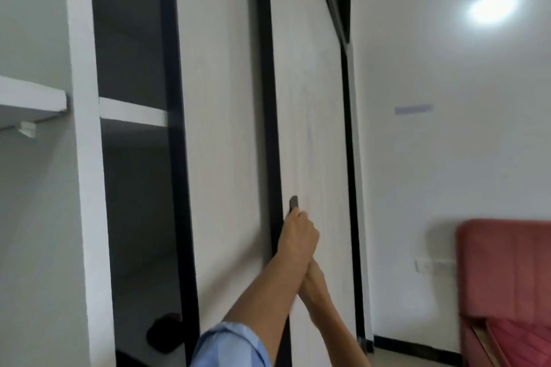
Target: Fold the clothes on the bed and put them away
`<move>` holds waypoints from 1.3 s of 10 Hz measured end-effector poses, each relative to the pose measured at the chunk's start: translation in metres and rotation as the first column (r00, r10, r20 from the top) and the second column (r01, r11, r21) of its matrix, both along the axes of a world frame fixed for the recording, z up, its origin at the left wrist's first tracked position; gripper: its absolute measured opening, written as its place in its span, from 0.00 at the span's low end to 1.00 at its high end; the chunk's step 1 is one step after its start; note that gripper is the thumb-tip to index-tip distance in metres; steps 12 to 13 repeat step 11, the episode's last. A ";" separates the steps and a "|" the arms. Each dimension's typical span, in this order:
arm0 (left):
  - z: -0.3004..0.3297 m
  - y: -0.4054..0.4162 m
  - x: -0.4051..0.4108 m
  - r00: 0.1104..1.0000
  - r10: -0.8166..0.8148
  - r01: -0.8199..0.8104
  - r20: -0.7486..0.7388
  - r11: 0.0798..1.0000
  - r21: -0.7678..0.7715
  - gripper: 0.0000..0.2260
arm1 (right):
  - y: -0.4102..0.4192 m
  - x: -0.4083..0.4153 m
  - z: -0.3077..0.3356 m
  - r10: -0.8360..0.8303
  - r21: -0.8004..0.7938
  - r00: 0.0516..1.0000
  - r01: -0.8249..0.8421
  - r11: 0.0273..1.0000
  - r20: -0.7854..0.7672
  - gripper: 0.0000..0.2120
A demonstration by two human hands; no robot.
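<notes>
A white sliding wardrobe door (310,98) with black edging fills the middle of the view. My left hand (298,232), on an arm in a light blue sleeve, reaches up and grips the small dark handle (293,203) near the door's left edge. My right forearm (322,301) crosses under the left wrist; its hand is hidden behind the left hand, so its grip cannot be made out. A dark red folded garment (164,334) lies low inside the open wardrobe compartment. The bed's red headboard (507,271) shows at the far right.
The open wardrobe section on the left has a white shelf (131,112) and a white upright (86,158). Another shelf (29,101) juts in at the far left. A white wall with a switch plate (435,267) stands behind the bed.
</notes>
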State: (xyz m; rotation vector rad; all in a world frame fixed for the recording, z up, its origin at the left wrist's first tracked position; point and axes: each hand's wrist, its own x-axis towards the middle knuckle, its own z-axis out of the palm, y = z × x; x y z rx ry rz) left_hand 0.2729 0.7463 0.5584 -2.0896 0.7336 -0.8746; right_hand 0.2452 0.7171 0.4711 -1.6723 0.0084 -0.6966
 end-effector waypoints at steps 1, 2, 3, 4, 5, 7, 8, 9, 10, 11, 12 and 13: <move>-0.006 0.002 0.001 0.999 -0.026 0.026 -0.019 1.000 0.006 0.05 | 0.006 0.001 -0.003 -0.052 0.033 0.999 0.052 0.998 -0.001 0.10; -0.002 0.003 -0.003 0.999 -0.019 0.019 -0.042 1.000 -0.012 0.04 | 0.005 0.000 -0.001 -0.047 0.041 0.999 0.047 0.998 -0.002 0.08; -0.005 0.003 -0.005 1.000 -0.005 0.005 -0.020 1.000 -0.005 0.06 | 0.005 -0.001 -0.002 -0.041 0.001 0.999 0.041 0.999 -0.004 0.08; -0.006 0.004 -0.007 1.000 -0.010 0.010 -0.006 1.000 0.019 0.08 | 0.005 -0.007 0.001 -0.046 -0.039 0.999 0.046 0.998 0.000 0.08; -0.006 0.002 -0.005 1.000 0.014 -0.014 -0.004 0.999 0.044 0.09 | 0.001 -0.012 0.005 0.016 -0.089 1.000 -0.016 0.996 -0.004 0.05; -0.008 0.001 -0.002 0.998 0.048 -0.045 -0.043 0.996 0.074 0.07 | -0.008 -0.006 -0.003 0.071 -0.069 0.997 -0.072 0.995 -0.015 0.07; -0.010 0.007 -0.011 0.999 0.008 -0.006 -0.036 0.999 0.045 0.06 | -0.007 0.003 -0.016 0.073 -0.057 0.997 -0.074 0.996 -0.033 0.06; -0.014 0.023 -0.017 0.998 -0.050 0.050 0.028 0.999 0.012 0.09 | 0.004 0.000 -0.024 0.046 -0.049 0.999 -0.047 0.998 -0.024 0.10; -0.023 0.046 -0.031 0.996 -0.063 0.067 0.056 0.995 -0.078 0.15 | 0.015 -0.012 -0.025 -0.041 -0.118 0.999 0.039 0.992 -0.016 0.21; -0.025 0.071 -0.056 0.988 -0.013 0.043 0.153 0.980 -0.193 0.20 | 0.025 -0.032 -0.017 -0.045 -0.193 0.987 0.074 0.978 0.153 0.25; -0.025 0.071 -0.056 0.988 -0.013 0.043 0.153 0.980 -0.193 0.20 | 0.025 -0.032 -0.017 -0.045 -0.193 0.987 0.074 0.978 0.153 0.25; -0.025 0.071 -0.056 0.988 -0.013 0.043 0.153 0.980 -0.193 0.20 | 0.025 -0.032 -0.017 -0.045 -0.193 0.987 0.074 0.978 0.153 0.25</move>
